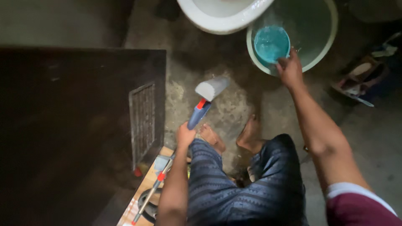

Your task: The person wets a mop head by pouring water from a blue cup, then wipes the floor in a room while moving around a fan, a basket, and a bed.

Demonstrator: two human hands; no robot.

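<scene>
My left hand [184,134] grips the blue and red handle of a sponge mop [204,106]; its grey sponge head [212,87] rests on the wet concrete floor in front of my bare feet [233,137]. My right hand [289,70] reaches forward and holds the rim of a small blue dipper [271,43], which sits inside a large pale green basin [319,26]. The basin holds water.
A white toilet bowl [222,16] stands at the top, touching the basin. A dark door with a vent grille [142,119] fills the left. Sandals and clutter [360,81] lie at the right. A wooden board [144,190] with objects lies at bottom left.
</scene>
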